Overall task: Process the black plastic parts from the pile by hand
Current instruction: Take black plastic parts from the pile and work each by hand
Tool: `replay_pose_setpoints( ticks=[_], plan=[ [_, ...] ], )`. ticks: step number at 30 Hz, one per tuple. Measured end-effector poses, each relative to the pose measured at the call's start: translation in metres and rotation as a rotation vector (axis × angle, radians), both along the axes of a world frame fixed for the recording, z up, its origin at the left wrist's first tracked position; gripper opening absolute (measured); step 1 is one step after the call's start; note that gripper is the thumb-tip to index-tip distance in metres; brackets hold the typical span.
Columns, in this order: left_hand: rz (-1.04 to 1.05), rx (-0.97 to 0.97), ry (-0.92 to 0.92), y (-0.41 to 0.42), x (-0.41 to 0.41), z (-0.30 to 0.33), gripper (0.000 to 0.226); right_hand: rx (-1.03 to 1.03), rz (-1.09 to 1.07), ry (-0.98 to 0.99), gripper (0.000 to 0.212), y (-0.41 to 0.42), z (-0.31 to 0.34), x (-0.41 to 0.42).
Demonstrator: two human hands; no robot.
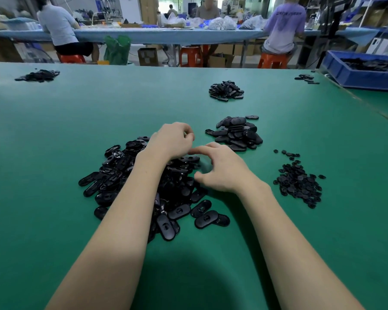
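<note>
Spreading across the green table mat (pixel 54 130), six heaps of black plastic show: the big pile of oval black plastic parts (pixel 143 186) under both forearms, a stacked heap of ovals (pixel 235 134) just beyond, another (pixel 226 91) farther off, small round black offcuts (pixel 299 183) at right, and two thin scatters at the far corners. A blue plastic crate (pixel 345 71) sits far right (three people work at the next bench). The left hand (pixel 170 140) curls over the pile; whether it holds a part I cannot tell. The right hand (pixel 220 168) hangs loosely curled, apparently holding nothing.
</note>
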State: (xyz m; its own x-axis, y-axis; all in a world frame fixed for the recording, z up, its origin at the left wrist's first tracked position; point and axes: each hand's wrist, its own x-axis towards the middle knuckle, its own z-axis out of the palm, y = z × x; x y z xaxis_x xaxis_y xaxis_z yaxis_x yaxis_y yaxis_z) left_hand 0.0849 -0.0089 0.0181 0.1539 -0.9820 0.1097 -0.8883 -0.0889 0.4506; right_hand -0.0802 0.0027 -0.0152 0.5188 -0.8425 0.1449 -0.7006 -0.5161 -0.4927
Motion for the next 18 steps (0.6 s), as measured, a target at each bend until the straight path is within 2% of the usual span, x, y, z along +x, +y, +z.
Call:
replay_pose_setpoints(
  ticks=[3, 8, 13, 18],
  plan=[
    [0.037, 0.099, -0.074, 0.0, 0.004, -0.003, 0.02, -0.004, 0.021, 0.032, 0.047, 0.001, 0.0, 0.004],
    [0.028, 0.143, -0.038, 0.0, 0.001, -0.004, 0.014, 0.025, -0.025, -0.038, 0.024, -0.005, 0.004, -0.007],
    [-0.049, 0.191, 0.005, -0.001, -0.009, -0.003, 0.014, 0.138, -0.072, -0.04, 0.021, -0.011, 0.012, -0.028],
    [-0.097, 0.189, 0.033, 0.001, -0.015, 0.001, 0.011, 0.17, -0.094, -0.137, 0.022, -0.013, 0.019, -0.045]
  ],
)
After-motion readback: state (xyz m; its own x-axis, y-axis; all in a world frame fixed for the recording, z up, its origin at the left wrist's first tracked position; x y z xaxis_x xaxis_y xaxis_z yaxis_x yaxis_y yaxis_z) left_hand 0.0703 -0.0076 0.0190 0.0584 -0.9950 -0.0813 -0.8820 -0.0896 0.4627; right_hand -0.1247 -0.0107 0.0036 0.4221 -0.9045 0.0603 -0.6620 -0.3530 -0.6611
